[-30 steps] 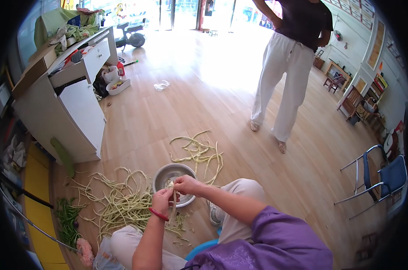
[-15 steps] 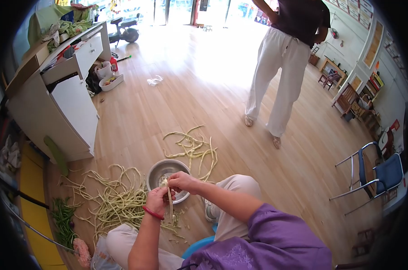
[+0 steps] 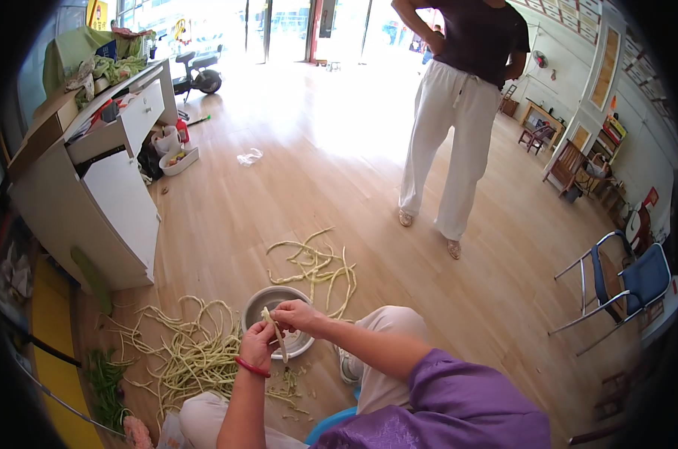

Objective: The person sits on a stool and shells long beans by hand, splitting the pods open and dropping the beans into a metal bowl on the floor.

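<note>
My left hand (image 3: 257,341), with a red bangle at the wrist, is closed around a pale green long bean (image 3: 282,349). The bean's lower end hangs below the fingers. My right hand (image 3: 295,316) pinches the same bean near its upper end, touching the left fingertips. Both hands are over the near side of a metal bowl (image 3: 254,305) on the floor, and they hide part of its inside. To the left lies a tangled pile of long beans (image 3: 193,363). A smaller group of long beans (image 3: 320,263) is spread beyond the bowl.
Bean scraps (image 3: 290,389) lie before my knees. Green peppers (image 3: 105,385) and a large green gourd (image 3: 92,280) are at left, by a white cabinet (image 3: 118,217). A person in white trousers (image 3: 447,150) stands ahead. A blue chair (image 3: 646,277) is at right.
The view has tilted up, so the floor scene sits lower. My hands stay together on the bean, with slightly shifted fingers. The standing person appears a little further left.
</note>
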